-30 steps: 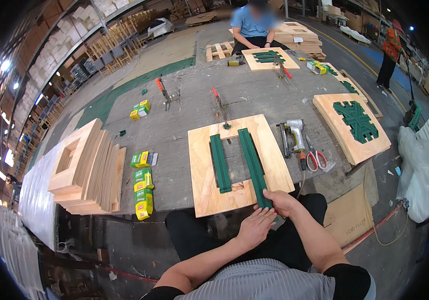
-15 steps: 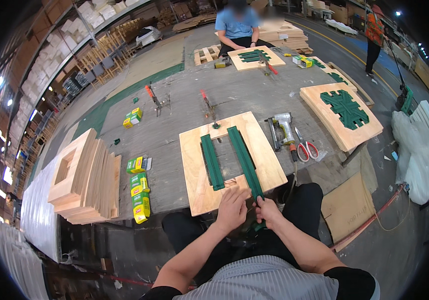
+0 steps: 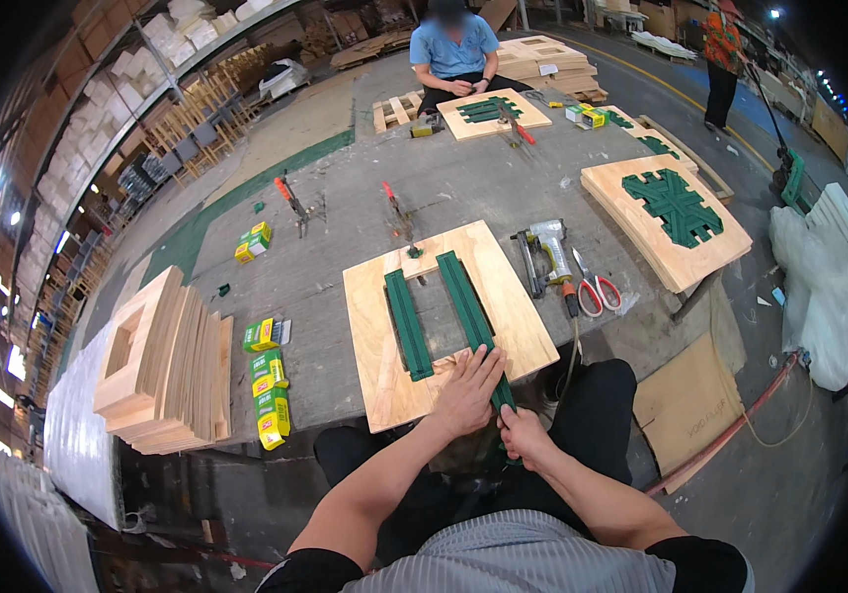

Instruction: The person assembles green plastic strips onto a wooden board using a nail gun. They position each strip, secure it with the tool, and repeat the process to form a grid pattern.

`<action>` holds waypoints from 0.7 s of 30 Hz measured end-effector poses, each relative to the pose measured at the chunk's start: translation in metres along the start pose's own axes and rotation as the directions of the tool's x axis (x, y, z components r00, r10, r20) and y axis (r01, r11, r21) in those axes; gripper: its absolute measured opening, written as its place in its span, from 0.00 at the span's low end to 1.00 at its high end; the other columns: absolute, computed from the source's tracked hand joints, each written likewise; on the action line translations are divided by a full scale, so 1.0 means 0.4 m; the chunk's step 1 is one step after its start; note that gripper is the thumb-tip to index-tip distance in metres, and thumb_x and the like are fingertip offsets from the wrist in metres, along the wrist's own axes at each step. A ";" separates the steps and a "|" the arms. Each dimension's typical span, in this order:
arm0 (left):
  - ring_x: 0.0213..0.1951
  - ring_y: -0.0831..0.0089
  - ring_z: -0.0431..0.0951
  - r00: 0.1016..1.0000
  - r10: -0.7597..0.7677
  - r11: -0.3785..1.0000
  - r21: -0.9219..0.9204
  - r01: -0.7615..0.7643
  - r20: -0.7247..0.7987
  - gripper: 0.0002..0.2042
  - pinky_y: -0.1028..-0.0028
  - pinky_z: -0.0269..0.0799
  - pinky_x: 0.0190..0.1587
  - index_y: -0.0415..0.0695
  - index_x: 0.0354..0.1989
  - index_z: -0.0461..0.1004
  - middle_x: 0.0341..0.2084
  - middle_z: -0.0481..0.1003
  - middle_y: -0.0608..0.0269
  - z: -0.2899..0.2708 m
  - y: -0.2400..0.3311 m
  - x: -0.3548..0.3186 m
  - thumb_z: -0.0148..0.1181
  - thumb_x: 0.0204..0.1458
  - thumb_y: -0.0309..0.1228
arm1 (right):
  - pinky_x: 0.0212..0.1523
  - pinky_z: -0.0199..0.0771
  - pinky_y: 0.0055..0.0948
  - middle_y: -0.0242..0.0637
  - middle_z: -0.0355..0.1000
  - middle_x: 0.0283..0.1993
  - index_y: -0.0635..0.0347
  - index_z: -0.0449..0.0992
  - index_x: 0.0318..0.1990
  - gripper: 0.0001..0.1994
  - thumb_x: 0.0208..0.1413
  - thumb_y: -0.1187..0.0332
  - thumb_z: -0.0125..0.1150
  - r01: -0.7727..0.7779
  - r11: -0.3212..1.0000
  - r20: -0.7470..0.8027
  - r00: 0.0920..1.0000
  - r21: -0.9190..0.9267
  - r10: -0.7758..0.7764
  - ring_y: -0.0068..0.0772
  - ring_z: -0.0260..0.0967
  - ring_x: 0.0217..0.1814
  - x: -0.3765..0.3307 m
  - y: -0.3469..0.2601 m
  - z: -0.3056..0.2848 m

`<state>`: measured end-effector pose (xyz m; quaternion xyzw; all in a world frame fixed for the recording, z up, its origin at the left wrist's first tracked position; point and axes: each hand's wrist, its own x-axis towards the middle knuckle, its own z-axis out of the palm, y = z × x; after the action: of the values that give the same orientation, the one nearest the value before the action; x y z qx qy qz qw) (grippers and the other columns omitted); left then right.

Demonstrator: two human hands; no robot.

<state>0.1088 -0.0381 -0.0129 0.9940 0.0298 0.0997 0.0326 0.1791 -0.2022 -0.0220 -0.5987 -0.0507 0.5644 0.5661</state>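
Note:
A square plywood panel (image 3: 369,341) with a rectangular opening lies in front of me at the table's near edge. Two green webbing straps cross the opening from front to back: a left strap (image 3: 407,321) and a longer right strap (image 3: 464,298). My left hand (image 3: 470,392) rests flat, fingers stretched, on the right strap near the panel's front edge. Beyond that edge, my right hand (image 3: 524,435) is closed around the strap's overhanging end. At the panel's far edge stands a toggle clamp (image 3: 396,208) with a red handle.
Right of the panel lie a staple gun (image 3: 550,252) and red-handled scissors (image 3: 597,287). Small yellow-green boxes (image 3: 269,374) and stacked wooden frames (image 3: 162,356) stand left. Webbed panels (image 3: 671,212) are stacked at right. Across the table sits a person (image 3: 455,54) in blue.
My left hand has come down flat onto the right strap, its fingers straightened. My right hand has closed more fully around the strap's end. The whole view has shifted slightly.

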 end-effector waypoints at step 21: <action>0.75 0.56 0.57 0.992 0.122 0.991 0.050 -0.123 0.009 0.38 0.54 0.46 0.76 0.45 0.75 0.56 0.75 0.57 0.57 0.017 -0.014 -0.008 0.57 0.51 0.29 | 0.15 0.50 0.23 0.22 0.56 0.19 0.53 0.66 0.35 0.17 0.75 0.53 0.46 -0.051 0.996 0.038 0.998 0.066 0.048 0.17 0.47 0.15 -0.062 -0.008 -0.026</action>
<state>0.1067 -0.0330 -0.0207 0.9948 -0.0288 0.0977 0.0012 0.1796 -0.2247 -0.0073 -0.5701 -0.0270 0.5905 0.5707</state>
